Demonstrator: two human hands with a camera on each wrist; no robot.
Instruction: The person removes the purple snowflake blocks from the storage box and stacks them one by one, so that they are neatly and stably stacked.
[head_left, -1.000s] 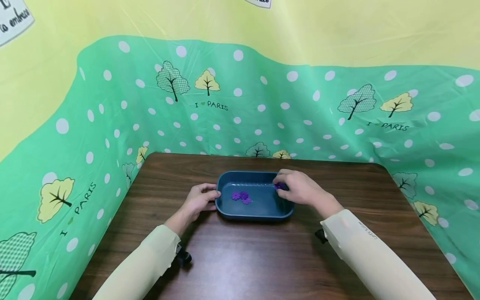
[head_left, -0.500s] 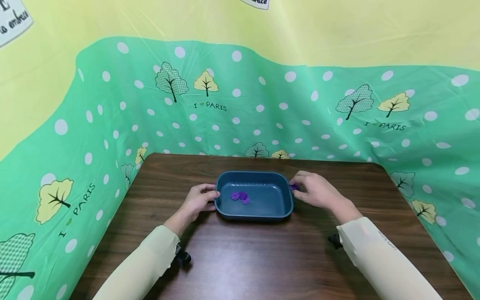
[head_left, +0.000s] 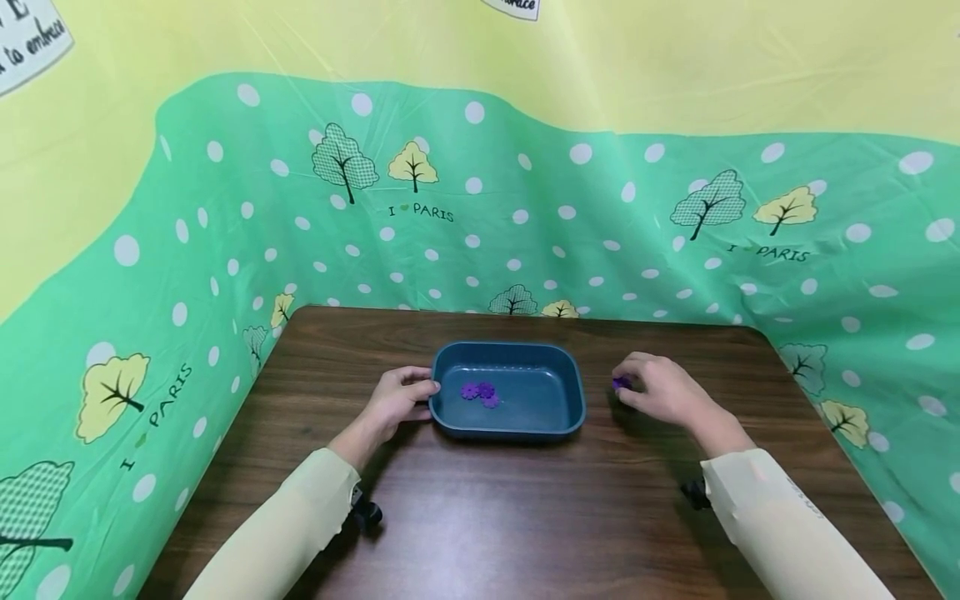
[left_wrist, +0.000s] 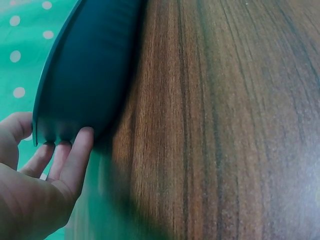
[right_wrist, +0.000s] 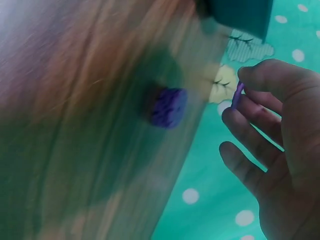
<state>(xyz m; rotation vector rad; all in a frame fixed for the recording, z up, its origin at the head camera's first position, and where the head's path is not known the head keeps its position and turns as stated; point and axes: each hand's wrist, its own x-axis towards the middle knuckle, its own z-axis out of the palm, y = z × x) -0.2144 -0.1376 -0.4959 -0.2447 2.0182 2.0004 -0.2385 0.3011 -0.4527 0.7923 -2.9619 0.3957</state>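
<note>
Table [head_left: 510, 525]: one tray [head_left: 536, 400] in left hand's [head_left: 397, 398] grip, three flowers [head_left: 487, 390] inside, one piece [right_wrist: 237, 96] in right hand [head_left: 663, 392].

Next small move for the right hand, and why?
I'd probably lower the purple piece onto the purple block, maybe a stack: the right hand pinches the piece outside the blue tray, and the block sits nearby on the table. Three purple flower pieces lie inside the tray.
</note>
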